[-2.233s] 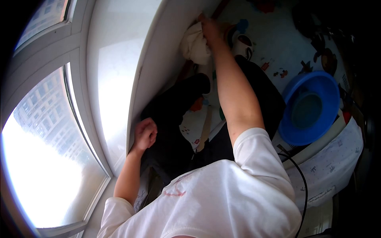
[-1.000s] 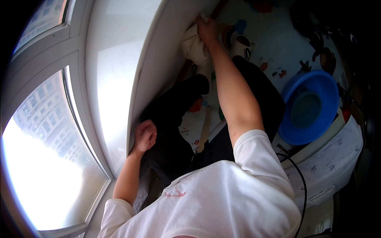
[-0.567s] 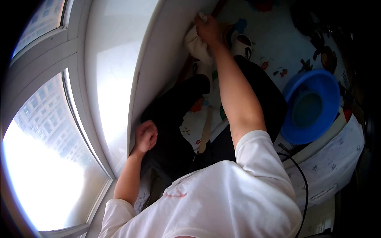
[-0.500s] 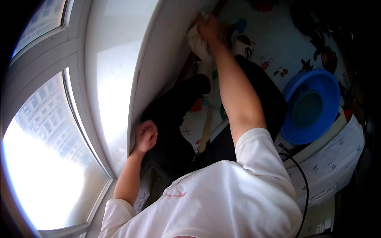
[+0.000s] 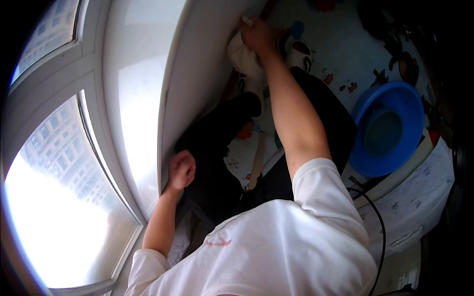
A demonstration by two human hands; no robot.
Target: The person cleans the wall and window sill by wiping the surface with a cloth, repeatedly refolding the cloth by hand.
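Note:
Against the white wall below the sill, my right hand (image 5: 256, 35) is closed on a cream cloth (image 5: 243, 58), which hangs down beside the wrist. A small pale tip of it shows above the fingers. My left hand (image 5: 181, 169) is curled into a loose fist by the edge of the white sill (image 5: 133, 118), over my dark trouser leg, with nothing visible in it. The shoe (image 5: 299, 55) on one foot is near my right forearm.
On the right stands a blue basin (image 5: 417, 116) with a smaller green basin (image 5: 383, 132) inside. A black cable (image 5: 379, 217) curves past a patterned white cloth (image 5: 417, 202). A window (image 5: 64, 197) is at the left; dark objects lie at the upper right.
My right hand and the cream cloth have shifted slightly along the wall, with small back-and-forth movement. My left hand stays where it was. The view has tilted a little.

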